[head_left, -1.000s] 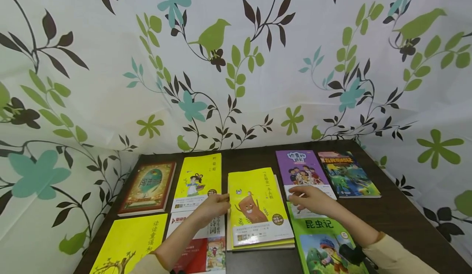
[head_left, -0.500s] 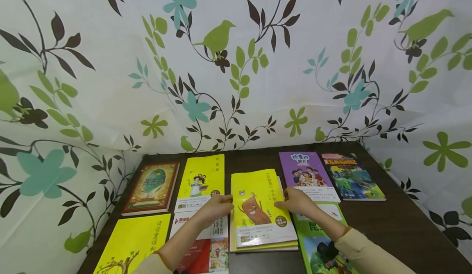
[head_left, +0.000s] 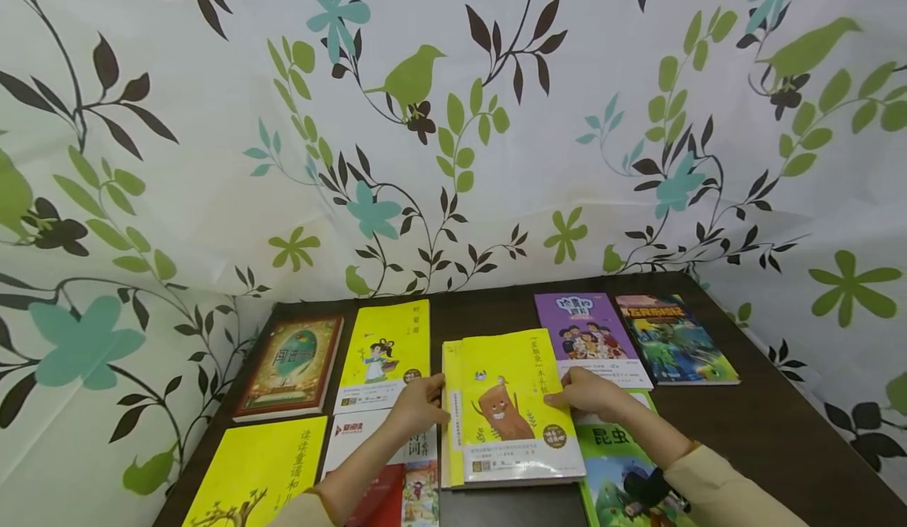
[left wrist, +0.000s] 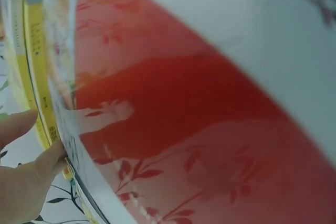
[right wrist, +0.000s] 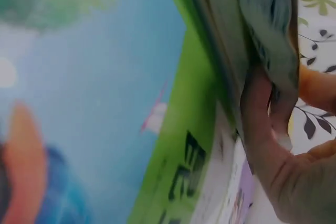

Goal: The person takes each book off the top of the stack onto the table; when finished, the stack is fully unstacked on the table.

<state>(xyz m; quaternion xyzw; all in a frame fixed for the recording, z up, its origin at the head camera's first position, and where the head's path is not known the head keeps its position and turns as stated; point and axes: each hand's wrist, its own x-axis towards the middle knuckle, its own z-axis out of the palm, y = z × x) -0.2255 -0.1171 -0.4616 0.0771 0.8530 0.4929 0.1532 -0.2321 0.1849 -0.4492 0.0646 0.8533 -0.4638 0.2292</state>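
A yellow book with a smiling tree stump on its cover [head_left: 506, 409] lies slanted over a second yellow book [head_left: 451, 432], whose left strip shows. My right hand [head_left: 588, 395] pinches the upper book's right edge; in the right wrist view a finger [right wrist: 260, 114] reaches in under its pages, with the thumb on the other side. On the opposite side, my left hand [head_left: 418, 410] holds the lower book by its left edge. The left wrist view shows the thumb [left wrist: 18, 125] and a finger at the two yellow spines [left wrist: 42, 61].
Left of the pair are a brown-framed book [head_left: 289, 368], a yellow book with a girl [head_left: 386, 350], a yellow tree-cover book [head_left: 258, 472] and a red-and-white book [head_left: 375, 488]. Right are a purple book [head_left: 584, 330], a dark colourful book [head_left: 676, 342] and a green book [head_left: 623, 464]. Patterned cloth backs the dark table [head_left: 765, 432].
The right hand has come in from the right and taken the upper yellow book's edge. That book has shifted right, uncovering the left strip of the lower one. The left hand stays at the left edge.
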